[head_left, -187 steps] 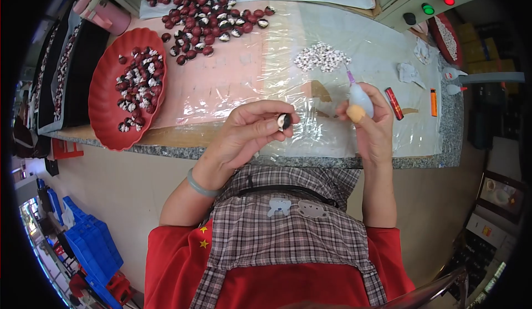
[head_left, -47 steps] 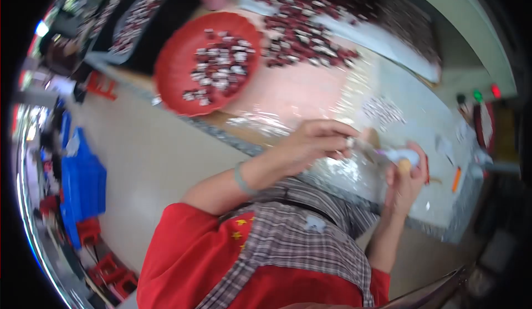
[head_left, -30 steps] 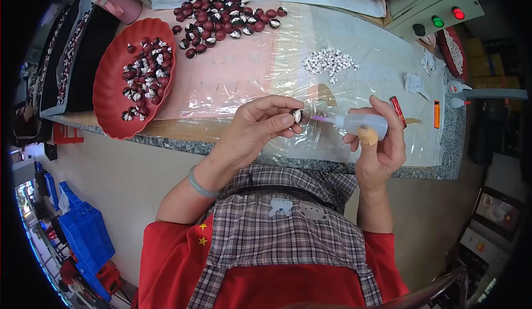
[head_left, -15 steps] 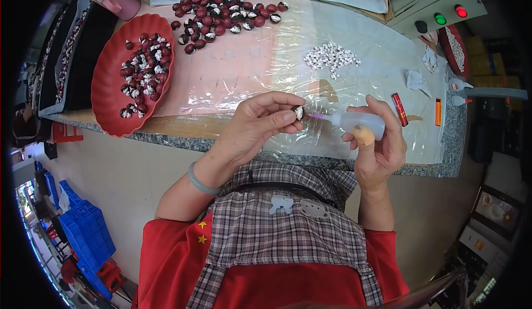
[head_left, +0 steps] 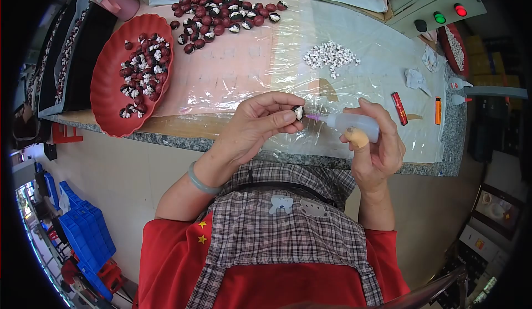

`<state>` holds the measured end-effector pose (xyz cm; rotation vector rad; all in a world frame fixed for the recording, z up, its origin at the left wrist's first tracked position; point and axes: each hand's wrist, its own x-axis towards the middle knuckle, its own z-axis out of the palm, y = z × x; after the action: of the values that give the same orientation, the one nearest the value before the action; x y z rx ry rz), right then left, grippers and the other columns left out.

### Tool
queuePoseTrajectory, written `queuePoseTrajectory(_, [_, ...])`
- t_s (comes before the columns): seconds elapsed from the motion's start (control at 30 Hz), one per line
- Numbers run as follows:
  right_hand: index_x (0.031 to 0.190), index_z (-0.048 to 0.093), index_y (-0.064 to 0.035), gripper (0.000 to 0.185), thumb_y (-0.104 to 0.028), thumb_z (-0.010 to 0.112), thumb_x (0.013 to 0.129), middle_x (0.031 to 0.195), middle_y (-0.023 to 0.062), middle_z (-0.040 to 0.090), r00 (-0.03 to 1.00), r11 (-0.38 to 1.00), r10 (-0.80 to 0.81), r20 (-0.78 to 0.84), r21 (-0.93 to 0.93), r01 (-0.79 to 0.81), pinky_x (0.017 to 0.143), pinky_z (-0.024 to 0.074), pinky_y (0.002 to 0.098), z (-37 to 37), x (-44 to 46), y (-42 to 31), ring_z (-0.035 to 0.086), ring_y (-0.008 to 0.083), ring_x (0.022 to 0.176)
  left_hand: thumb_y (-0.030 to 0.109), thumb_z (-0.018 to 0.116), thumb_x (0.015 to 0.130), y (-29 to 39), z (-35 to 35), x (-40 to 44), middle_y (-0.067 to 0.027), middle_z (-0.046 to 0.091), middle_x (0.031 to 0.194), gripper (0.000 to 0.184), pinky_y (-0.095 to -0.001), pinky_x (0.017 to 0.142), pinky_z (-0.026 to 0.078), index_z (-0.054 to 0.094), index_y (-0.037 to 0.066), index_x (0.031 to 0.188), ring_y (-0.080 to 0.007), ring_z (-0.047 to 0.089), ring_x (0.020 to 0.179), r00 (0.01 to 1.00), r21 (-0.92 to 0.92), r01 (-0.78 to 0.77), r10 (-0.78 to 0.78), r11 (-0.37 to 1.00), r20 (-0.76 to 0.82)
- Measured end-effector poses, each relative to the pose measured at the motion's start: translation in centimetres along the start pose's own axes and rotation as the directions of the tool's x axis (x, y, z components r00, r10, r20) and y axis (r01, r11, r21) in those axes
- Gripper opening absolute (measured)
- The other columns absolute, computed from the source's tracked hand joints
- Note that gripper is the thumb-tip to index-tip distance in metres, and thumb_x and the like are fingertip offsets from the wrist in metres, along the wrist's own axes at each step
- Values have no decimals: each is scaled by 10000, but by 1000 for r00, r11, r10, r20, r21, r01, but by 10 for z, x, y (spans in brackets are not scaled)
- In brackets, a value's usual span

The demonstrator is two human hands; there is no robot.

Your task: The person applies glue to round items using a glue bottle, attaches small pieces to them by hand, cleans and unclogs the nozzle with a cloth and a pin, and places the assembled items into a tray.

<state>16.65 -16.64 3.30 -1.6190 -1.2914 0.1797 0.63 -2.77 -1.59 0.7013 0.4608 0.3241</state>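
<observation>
Between the thumb and fingers of my left hand is a small round dark piece with a white face. My right hand grips a translucent squeeze bottle, its thumb wearing a tan finger cover. The bottle's thin purple nozzle points left at the white face, very close to it; whether the two touch I cannot tell. Beyond my hands lies a pile of small white bits on the plastic-covered table.
A red scalloped tray at the left holds many dark-red and white round pieces. More such pieces spread over the back of the table. A red tube, an orange stick and crumpled tissue lie at the right, near a control box.
My right hand has moved slightly left with the squeeze bottle, bringing the nozzle nearer to the round piece. My left hand has stayed in place.
</observation>
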Motion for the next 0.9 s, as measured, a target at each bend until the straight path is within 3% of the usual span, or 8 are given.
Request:
queuePoseTrajectory(0.17, [1134, 537, 31, 336, -120, 650, 856, 908, 161, 656, 989, 960, 131, -72, 258, -109, 596, 507, 242, 0, 1, 3, 655, 196, 720, 38, 584, 887, 0, -4, 1, -109, 642, 969, 251, -215, 754, 529, 583, -20, 1131, -132, 633, 828, 1000, -20, -12, 13, 1000, 22])
queuePoseTrajectory(0.27, [1128, 500, 3, 335, -97, 657, 848, 982, 152, 623, 962, 842, 267, -58, 499, -204, 545, 491, 223, -8, 1, 20, 642, 187, 697, 42, 583, 888, 1, -6, 1, -125, 644, 983, 253, -212, 755, 528, 581, -19, 1134, -130, 632, 827, 1000, -31, -14, 14, 999, 20])
queuePoseTrajectory(0.4, [1096, 448, -32, 360, -19, 666, 810, 1084, 129, 518, 949, 656, 315, -23, 728, -201, 522, 506, 243, -11, 14, 42, 641, 201, 739, 46, 582, 890, 3, -7, 0, -138, 646, 992, 254, -210, 751, 528, 581, -13, 1136, -125, 631, 824, 1000, -59, -18, 19, 998, 13])
queuePoseTrajectory(0.5, [1063, 458, -23, 310, 2, 643, 816, 981, 95, 541, 890, 606, 456, 5, 730, -315, 569, 516, 256, -9, 20, 43, 638, 191, 746, 45, 580, 890, 4, -8, 0, -138, 646, 990, 251, -208, 749, 528, 583, -12, 1134, -122, 631, 822, 999, -78, -16, 18, 997, 30])
queuePoseTrajectory(0.6, [1033, 490, -28, 272, 1, 639, 807, 889, 67, 564, 821, 634, 555, 135, 571, -522, 622, 503, 249, -5, 26, 54, 627, 170, 745, 42, 578, 890, 5, -8, -1, -136, 645, 989, 245, -205, 747, 528, 585, -10, 1129, -120, 631, 822, 999, -91, -14, 17, 996, 38])
queuePoseTrajectory(0.7, [992, 546, -16, 241, -29, 658, 779, 828, 64, 598, 798, 781, 594, 99, 167, -602, 656, 482, 263, -1, 30, 64, 617, 160, 739, 41, 578, 890, 6, -8, -2, -134, 643, 987, 236, -203, 743, 528, 587, -7, 1121, -120, 630, 820, 999, -93, -10, 13, 996, 32])
queuePoseTrajectory(0.8, [919, 574, 1, 228, -69, 696, 740, 837, 94, 622, 917, 910, 397, 44, -154, -386, 648, 473, 307, 10, 40, 63, 608, 192, 708, 43, 579, 889, 6, -9, -2, -132, 642, 985, 229, -202, 740, 528, 590, -5, 1113, -120, 630, 819, 1000, -79, -11, 13, 997, 25])
queuePoseTrajectory(0.9, [894, 583, 10, 229, -98, 707, 734, 844, 129, 624, 919, 893, 391, 53, -264, -365, 667, 476, 354, 17, 48, 54, 611, 256, 704, 43, 580, 888, 7, -9, -2, -129, 641, 987, 227, -200, 738, 528, 591, -4, 1110, -120, 630, 820, 999, -72, -12, 14, 997, 29])
